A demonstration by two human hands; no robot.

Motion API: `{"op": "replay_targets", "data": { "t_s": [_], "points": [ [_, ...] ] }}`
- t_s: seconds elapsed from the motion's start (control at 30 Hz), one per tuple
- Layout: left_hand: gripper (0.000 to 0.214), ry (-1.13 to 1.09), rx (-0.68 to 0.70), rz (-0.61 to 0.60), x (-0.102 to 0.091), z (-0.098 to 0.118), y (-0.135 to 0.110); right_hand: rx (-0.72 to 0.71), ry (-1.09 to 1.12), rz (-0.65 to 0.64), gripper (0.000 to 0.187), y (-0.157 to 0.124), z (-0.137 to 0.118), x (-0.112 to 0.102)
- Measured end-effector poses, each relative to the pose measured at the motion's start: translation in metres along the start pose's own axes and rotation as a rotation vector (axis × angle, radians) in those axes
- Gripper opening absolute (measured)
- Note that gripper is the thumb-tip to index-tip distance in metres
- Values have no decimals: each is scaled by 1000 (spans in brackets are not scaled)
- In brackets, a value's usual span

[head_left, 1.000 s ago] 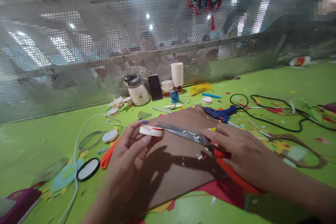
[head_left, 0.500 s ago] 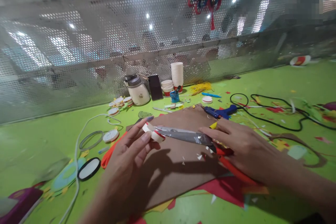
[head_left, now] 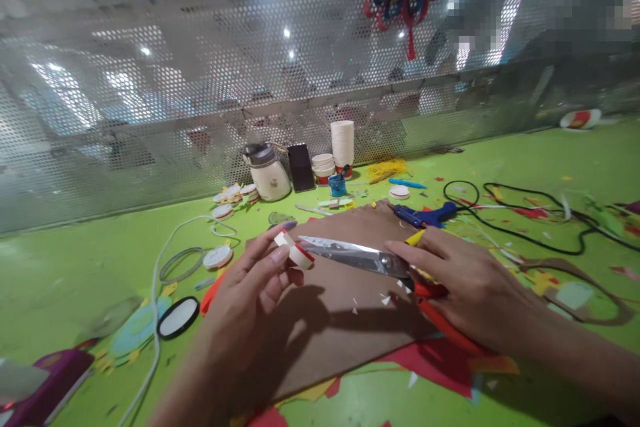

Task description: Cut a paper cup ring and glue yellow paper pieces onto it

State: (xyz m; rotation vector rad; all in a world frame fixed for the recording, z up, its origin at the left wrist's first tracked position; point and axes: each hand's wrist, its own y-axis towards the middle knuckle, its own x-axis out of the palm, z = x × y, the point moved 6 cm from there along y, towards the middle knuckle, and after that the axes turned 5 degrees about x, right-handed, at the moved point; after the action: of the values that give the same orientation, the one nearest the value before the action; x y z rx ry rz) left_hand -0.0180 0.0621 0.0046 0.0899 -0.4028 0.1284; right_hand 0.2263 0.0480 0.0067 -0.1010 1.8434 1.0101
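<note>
Between the thumb and fingers of my left hand (head_left: 257, 277) is a small white paper cup piece (head_left: 301, 256) with a red edge. My right hand (head_left: 463, 280) grips orange-handled scissors (head_left: 357, 255), their blades pointing left with the tips beside the cup piece. The blades look nearly closed. Below both hands lies a brown cardboard sheet (head_left: 345, 347), sprinkled with tiny white paper scraps (head_left: 385, 299). Something yellow (head_left: 415, 238) shows by my right index finger; its kind I cannot make out.
At the back stand a white jug (head_left: 270, 179), a phone (head_left: 301, 168), stacked paper cups (head_left: 343, 143) and a blue pot (head_left: 337, 185). A blue glue gun (head_left: 425, 215) with black cord lies beyond my right hand. A purple tool (head_left: 53, 380) and white cable (head_left: 157, 320) lie left.
The scissors' blades have come slightly away from the cup piece and now look closer together. The cup piece has tilted a little in my left hand. The whole view has shifted slightly.
</note>
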Motion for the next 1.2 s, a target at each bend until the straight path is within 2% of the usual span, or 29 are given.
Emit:
{"op": "replay_targets", "data": {
  "t_s": [0.23,0.37,0.5,0.6,0.87,1.2],
  "points": [
    [36,5,-67,28,-1,-4,-4,15,57,83,48,0,0,-13],
    [41,95,4,-19,-2,0,-3,74,16,-3,40,3,5,-6],
    [45,166,127,16,-8,6,1,81,34,-86,42,2,3,5],
    [45,117,128,47,-10,6,1,52,43,-77,49,1,-2,5],
    [30,31,143,52,-3,9,-1,23,1,-44,53,-1,-5,4],
    [43,120,104,69,-7,8,-4,47,64,-130,50,-5,-4,11]
  ]
}}
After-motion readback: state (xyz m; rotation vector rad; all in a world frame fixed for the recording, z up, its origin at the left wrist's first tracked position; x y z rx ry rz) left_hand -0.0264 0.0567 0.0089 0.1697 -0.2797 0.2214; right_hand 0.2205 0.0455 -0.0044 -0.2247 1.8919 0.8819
